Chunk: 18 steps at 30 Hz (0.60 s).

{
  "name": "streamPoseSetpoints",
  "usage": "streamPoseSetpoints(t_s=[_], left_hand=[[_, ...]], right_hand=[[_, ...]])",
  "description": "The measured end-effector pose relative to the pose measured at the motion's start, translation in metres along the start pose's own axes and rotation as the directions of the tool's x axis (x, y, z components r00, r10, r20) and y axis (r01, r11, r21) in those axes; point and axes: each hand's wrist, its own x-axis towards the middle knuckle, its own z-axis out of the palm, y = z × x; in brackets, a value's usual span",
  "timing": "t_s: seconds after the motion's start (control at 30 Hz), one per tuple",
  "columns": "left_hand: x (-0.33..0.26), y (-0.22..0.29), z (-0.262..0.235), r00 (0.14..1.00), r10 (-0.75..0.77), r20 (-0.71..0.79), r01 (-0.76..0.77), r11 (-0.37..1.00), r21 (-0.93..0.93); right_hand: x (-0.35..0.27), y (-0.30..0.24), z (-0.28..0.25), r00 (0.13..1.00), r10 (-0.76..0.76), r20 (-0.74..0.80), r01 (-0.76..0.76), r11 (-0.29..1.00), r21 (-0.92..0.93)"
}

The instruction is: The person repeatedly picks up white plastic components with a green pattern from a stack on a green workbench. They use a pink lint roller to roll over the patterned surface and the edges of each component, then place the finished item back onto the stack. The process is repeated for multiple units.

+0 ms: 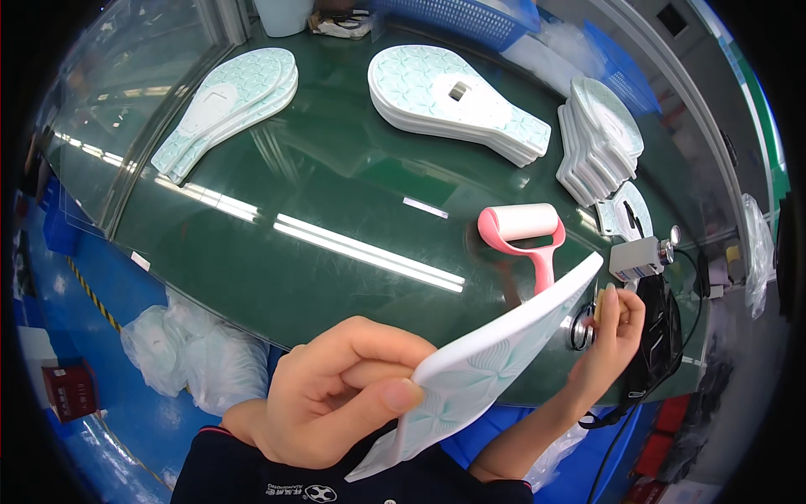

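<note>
My left hand (336,391) pinches the near edge of a white paddle-shaped panel (495,357) with a mint-green pattern, between thumb and fingers. The panel is tilted up in front of my body, seen nearly edge-on. Beyond its far end is my right hand (613,328), raised with its fingers curled together around something small and yellowish that I cannot make out. A pink-handled sticky roller (525,223) with a white roll lies on the table just past the panel. Beside my right hand sits a pale bottle with a metal top (638,259).
Similar panels lie in stacks on the green table (336,210): one stack at far left (231,105), one at far centre (453,97), a taller one at right (596,139). Blue baskets (470,21) line the back. A black bag (659,336) rests at right; plastic-wrapped panels (201,353) stand below left.
</note>
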Motion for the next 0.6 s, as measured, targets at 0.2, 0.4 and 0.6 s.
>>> streamPoseSetpoints(t_s=[0.2,0.4,0.6], left_hand=[[0.001,0.001,-0.001,1.000,-0.006,-0.001,0.005,0.998,-0.069],[0.002,0.002,0.000,1.000,0.009,-0.022,-0.010,0.999,-0.048],[0.003,0.000,-0.003,0.997,0.003,-0.074,-0.003,1.000,0.000]], right_hand=[[0.004,0.022,-0.001,0.979,-0.192,0.075,0.202,0.827,-0.525],[-0.021,0.025,0.028,0.937,0.046,0.347,0.086,0.930,-0.356],[-0.028,-0.032,0.025,0.997,0.028,-0.066,-0.027,1.000,0.008]])
